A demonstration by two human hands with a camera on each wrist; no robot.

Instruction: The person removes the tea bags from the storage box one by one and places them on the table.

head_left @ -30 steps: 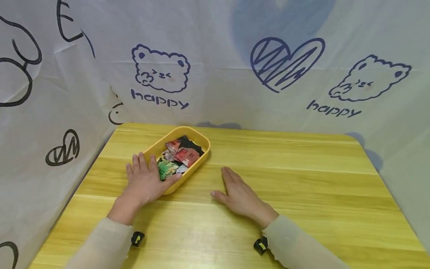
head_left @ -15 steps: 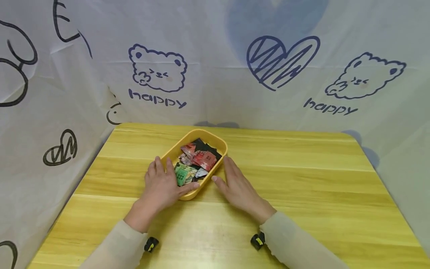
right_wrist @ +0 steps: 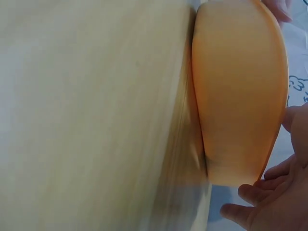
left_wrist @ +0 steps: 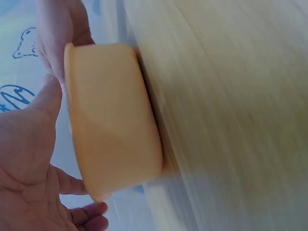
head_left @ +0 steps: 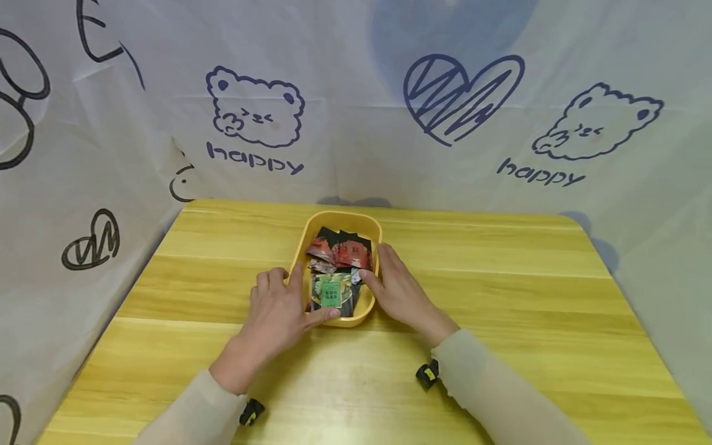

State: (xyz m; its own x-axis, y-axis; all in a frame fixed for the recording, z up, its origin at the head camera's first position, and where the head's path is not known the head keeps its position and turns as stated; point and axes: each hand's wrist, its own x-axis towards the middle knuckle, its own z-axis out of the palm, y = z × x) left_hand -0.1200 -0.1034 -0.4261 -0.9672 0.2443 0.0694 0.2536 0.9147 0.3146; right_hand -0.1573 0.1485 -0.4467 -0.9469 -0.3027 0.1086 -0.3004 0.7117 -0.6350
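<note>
A yellow plastic storage box (head_left: 342, 216) sits on the table, its long sides running away from me, with rounded corners. Inside lie several small packets: a green-labelled packet (head_left: 330, 294) at the near end, a red packet (head_left: 353, 252) and dark ones toward the far end. My left hand (head_left: 280, 312) holds the box's near left corner, thumb over the near rim and fingers along the left side. My right hand (head_left: 406, 293) holds the right side, thumb over the rim and fingers outside. In the left wrist view, the box's plain outer wall (left_wrist: 113, 115) stands between the hands.
The wood-grain table (head_left: 500, 296) extends widely to the right and toward me. A white cloth with drawn bears and a heart (head_left: 463, 99) hangs behind it and along the left. Each wrist wears a small black device, such as the left one (head_left: 252, 411).
The box has moved right and turned from slanting to nearly straight. My left hand has gone right with it. The right hand, apart from the box at first, has come onto its right side.
</note>
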